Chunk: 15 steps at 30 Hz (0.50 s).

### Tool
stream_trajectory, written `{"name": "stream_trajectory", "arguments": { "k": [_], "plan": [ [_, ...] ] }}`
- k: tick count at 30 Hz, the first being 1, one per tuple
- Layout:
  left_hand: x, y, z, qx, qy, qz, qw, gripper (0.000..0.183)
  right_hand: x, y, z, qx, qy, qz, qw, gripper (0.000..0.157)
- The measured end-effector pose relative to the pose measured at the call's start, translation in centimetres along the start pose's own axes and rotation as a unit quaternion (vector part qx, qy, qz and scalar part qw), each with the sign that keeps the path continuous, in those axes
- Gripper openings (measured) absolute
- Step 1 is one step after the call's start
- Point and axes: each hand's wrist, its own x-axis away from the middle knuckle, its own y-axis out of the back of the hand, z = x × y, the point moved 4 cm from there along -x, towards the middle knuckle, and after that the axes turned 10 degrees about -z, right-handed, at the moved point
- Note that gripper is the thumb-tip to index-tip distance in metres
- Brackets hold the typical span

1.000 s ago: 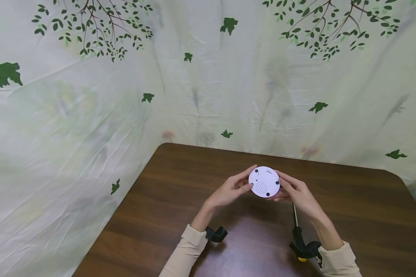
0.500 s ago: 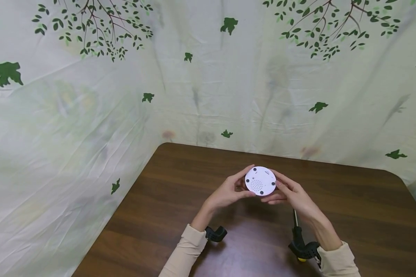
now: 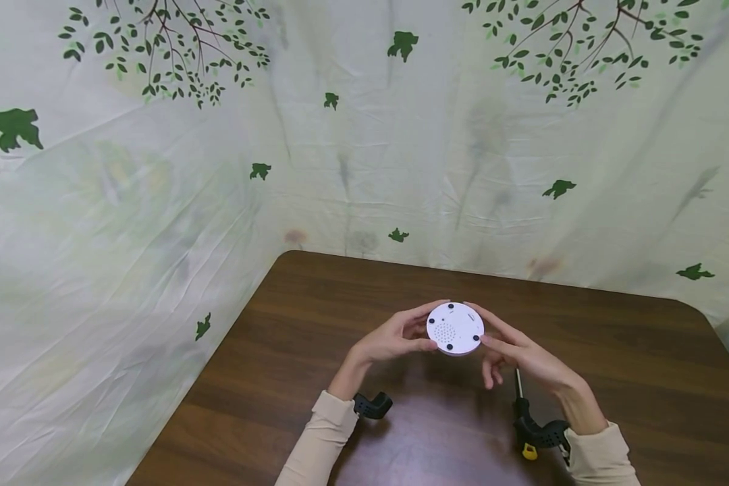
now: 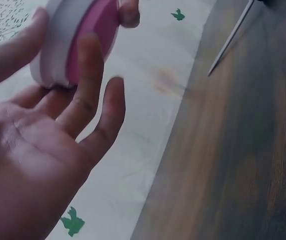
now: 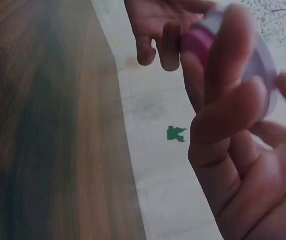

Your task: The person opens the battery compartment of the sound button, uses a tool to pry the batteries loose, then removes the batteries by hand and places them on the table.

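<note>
A round white device [image 3: 458, 325] is held up above the table, its flat underside towards the head camera. That face has small black feet and a patch of speaker holes; its other side shows pink in both wrist views. My left hand [image 3: 393, 336] grips its left edge, thumb low on the rim and fingers at the top and behind. On the right edge my right hand [image 3: 525, 352] pinches it between thumb and index finger, while its other fingers hang below, off the device. A screwdriver [image 3: 519, 383] lies on the table under the right wrist, partly hidden by the wrist camera mount.
The brown wooden table [image 3: 291, 317] has rounded far corners. Behind and to the left hangs a pale cloth [image 3: 352, 169] printed with leaves and branches. Black camera mounts [image 3: 373, 406] stick out from both wrists.
The device has moved a little left and nearer the person, turning clockwise between the hands. Lower fingers of my right hand have come away from it and dropped.
</note>
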Motion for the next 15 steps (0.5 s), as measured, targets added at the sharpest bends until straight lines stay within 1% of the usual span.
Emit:
{"name": "stream_trajectory", "arguments": {
  "k": [2,5,9,12,15],
  "plan": [
    [0.19,0.09,0.01,0.017,0.002,0.019,0.9997,0.077,0.14,-0.17,0.09,-0.007,0.012,0.024,1.0,0.064],
    [0.4,0.11,-0.18,0.033,0.011,0.043,0.9985,0.078,0.25,-0.35,0.03,-0.02,0.022,0.047,0.998,0.067],
    [0.44,0.07,-0.3,0.048,0.013,0.062,0.9968,0.077,0.23,-0.56,-0.21,-0.032,0.016,0.05,0.998,0.071],
    [0.39,0.09,-0.27,0.062,0.011,0.059,0.9963,0.076,0.09,-0.7,-0.36,-0.037,0.029,0.048,0.998,0.072],
    [0.27,0.14,-0.28,0.077,0.005,0.038,0.9963,0.074,-0.03,-0.79,-0.36,-0.049,0.05,0.037,0.997,0.071]
  ]
}}
